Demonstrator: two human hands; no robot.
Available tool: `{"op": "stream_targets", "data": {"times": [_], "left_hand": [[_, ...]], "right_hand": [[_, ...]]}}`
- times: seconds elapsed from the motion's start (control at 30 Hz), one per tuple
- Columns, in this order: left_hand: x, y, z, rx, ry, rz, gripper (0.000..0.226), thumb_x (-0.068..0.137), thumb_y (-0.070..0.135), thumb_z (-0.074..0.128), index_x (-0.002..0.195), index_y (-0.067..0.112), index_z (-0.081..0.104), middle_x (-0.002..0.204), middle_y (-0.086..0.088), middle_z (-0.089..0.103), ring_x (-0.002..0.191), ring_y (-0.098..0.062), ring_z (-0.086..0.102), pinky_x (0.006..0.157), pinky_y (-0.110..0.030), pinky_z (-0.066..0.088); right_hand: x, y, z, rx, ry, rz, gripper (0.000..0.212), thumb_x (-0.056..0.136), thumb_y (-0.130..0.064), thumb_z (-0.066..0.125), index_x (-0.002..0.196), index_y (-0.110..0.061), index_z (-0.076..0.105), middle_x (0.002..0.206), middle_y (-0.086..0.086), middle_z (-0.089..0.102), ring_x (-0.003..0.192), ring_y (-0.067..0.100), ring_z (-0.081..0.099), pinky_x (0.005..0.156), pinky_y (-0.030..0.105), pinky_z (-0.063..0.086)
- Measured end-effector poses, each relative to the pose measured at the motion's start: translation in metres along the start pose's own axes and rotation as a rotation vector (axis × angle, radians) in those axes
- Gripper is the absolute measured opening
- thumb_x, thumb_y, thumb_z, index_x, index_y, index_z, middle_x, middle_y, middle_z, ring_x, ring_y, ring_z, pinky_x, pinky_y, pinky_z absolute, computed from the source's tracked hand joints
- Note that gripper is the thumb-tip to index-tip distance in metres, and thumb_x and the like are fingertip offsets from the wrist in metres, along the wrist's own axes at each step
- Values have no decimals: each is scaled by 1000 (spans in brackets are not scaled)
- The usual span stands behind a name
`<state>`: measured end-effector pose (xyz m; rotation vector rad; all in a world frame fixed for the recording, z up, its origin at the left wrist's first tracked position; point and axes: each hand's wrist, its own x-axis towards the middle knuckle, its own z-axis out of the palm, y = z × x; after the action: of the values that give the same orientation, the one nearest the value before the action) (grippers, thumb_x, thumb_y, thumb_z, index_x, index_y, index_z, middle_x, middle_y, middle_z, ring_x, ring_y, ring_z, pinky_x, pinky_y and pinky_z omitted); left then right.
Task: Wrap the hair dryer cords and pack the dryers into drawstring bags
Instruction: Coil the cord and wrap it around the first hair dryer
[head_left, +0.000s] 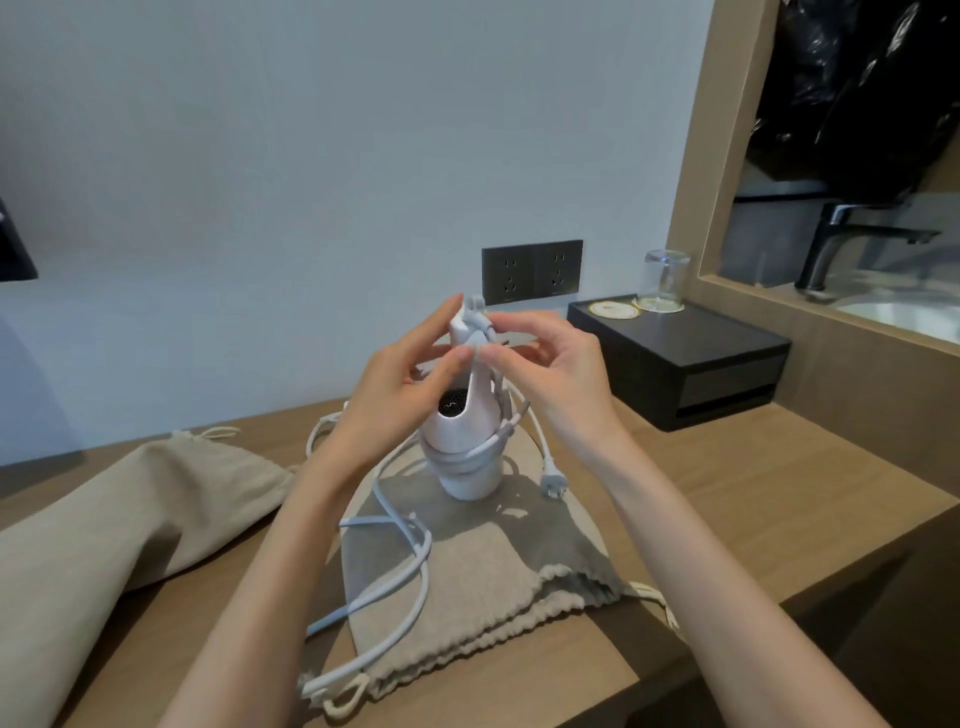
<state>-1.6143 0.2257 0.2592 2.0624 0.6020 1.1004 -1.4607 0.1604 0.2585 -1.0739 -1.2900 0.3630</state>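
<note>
At the left of the frame, a beige drawstring bag (130, 499) lies flat on the wooden counter (753, 499), its drawn neck pointing toward the wall. Just right of it, the left hand (400, 395) grips the white hair dryer (465, 431) at centre frame, fingers curled round its upper part. The dryer stands upright with its nozzle down over a second drawstring bag (483, 587), which lies flat on the counter with its ruffled mouth toward the lower edge of the frame. The white cord (410, 566) circles the dryer's barrel in a few turns, and the slack trails in loose loops across this bag. The plug (551, 486) hangs just right of the nozzle. The right hand (550, 374) pinches the cord at the top of the dryer, thumb and forefinger closed on it. Behind, a dark double wall socket (532, 271) sits on the wall. Further right, a black box (680, 358) carries an upturned glass (665, 280), and a dark faucet (841, 244) stands at the far right.
</note>
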Motion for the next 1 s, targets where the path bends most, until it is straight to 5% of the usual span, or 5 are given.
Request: {"op": "stream_targets", "data": {"times": [0.17, 0.4, 0.57, 0.73, 1.0], "left_hand": [[-8, -9, -9, -216, 124, -57, 47, 96, 16, 54, 142, 18, 45, 132, 6, 60, 119, 3, 55, 89, -9, 44], [-10, -16, -9, -275, 269, -170, 31, 90, 19, 64, 108, 12, 39, 107, -2, 73, 86, -22, 66, 79, -33, 49], [-8, -12, -10, -138, 338, -98, 2, 84, 16, 72, 85, 16, 70, 86, 0, 75, 80, -8, 70, 71, -19, 50], [-9, -11, -10, -150, 356, -98, 8, 80, 17, 77, 76, 23, 74, 80, 4, 76, 82, -9, 71, 77, -26, 54], [-12, -2, -1, -78, 455, -72, 5, 79, 17, 78, 83, 19, 79, 79, 7, 76, 80, -6, 72, 72, -23, 55]], "right_hand": [[14, -3, 19, 23, -131, 31, 29, 84, -18, 74, 112, -25, 69, 113, -3, 64, 101, 7, 65, 87, 22, 54], [4, 13, 34, -199, -123, 133, 24, 89, -41, 64, 92, -17, 66, 78, -8, 64, 76, 7, 61, 74, 33, 52], [-1, 18, 39, -90, 73, 45, 28, 81, -37, 74, 79, -10, 69, 70, -3, 66, 69, 10, 60, 65, 30, 50], [-5, 23, 41, -63, 138, -79, 34, 81, -33, 74, 71, -3, 61, 66, 2, 57, 61, 6, 48, 56, 19, 39], [-6, 20, 35, -202, 90, -148, 25, 90, -28, 67, 75, -9, 59, 76, -2, 55, 73, 13, 53, 58, 27, 45]]}}
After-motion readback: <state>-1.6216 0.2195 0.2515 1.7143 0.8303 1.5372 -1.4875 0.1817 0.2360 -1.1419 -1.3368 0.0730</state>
